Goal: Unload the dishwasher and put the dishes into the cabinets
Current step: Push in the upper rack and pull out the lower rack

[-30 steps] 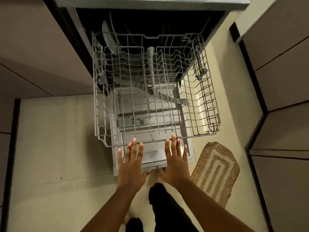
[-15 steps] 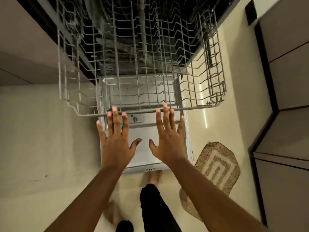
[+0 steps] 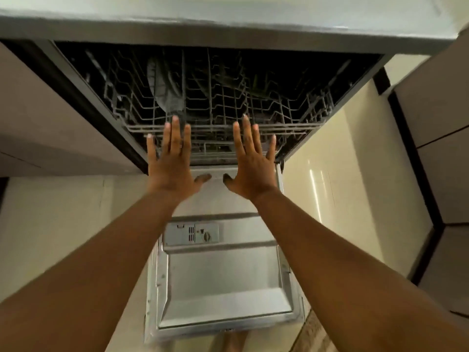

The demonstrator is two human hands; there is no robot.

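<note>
The grey wire upper rack (image 3: 215, 128) sits inside the dark dishwasher cavity, only its front rail near the opening. My left hand (image 3: 172, 161) and my right hand (image 3: 253, 161) are flat with straight, spread fingers, fingertips against the rack's front rail. Neither hand holds anything. A dark rounded dish (image 3: 165, 90) stands in the rack's left part; the rest is dim. The dishwasher door (image 3: 223, 288) lies open below my arms, detergent compartment (image 3: 193, 233) showing.
The countertop edge (image 3: 228, 29) runs across the top. Brown cabinet fronts flank the dishwasher on the left (image 3: 38, 123) and stand at the right (image 3: 436, 110). Cream floor tiles (image 3: 330, 186) lie on both sides of the door. A woven mat's corner (image 3: 314, 334) shows at bottom right.
The upper rack has slid from fully pulled out back into the dishwasher, with both flat hands following its front rail forward. The door's inner face is now uncovered.
</note>
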